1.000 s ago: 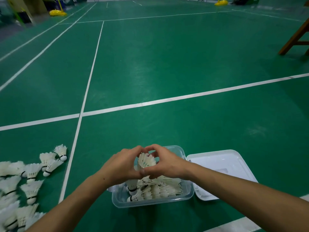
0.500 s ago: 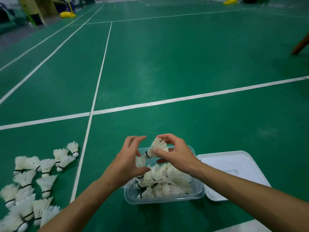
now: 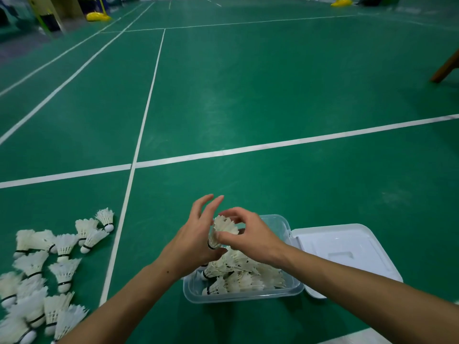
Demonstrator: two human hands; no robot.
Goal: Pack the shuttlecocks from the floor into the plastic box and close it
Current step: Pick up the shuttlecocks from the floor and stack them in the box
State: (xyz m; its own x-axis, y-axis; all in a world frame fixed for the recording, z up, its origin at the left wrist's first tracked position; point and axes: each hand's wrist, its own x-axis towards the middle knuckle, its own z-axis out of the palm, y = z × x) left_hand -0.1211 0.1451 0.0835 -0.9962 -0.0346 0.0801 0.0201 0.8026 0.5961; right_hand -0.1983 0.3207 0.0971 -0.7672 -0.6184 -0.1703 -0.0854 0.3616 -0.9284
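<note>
A clear plastic box (image 3: 242,295) stands on the green floor near the bottom centre, holding several white shuttlecocks (image 3: 246,274). Above its far half my right hand (image 3: 250,235) pinches one white shuttlecock (image 3: 223,228) by the feathers, cork end pointing down and left. My left hand (image 3: 193,240) is next to it on the left, fingers spread, palm touching the cork end of that shuttlecock. The box's white lid (image 3: 345,252) lies flat on the floor, right of the box. Several loose shuttlecocks (image 3: 47,264) lie on the floor at the lower left.
White court lines (image 3: 139,142) cross the green floor ahead and to the left of the box. A wooden leg (image 3: 445,68) shows at the far right edge. Yellow net-post bases (image 3: 98,16) stand at the back of the court.
The hands, first closed together over the box, parted. My right hand now holds a shuttlecock turned cork-down, and my left hand has opened its fingers beside it. The view shifted slightly right.
</note>
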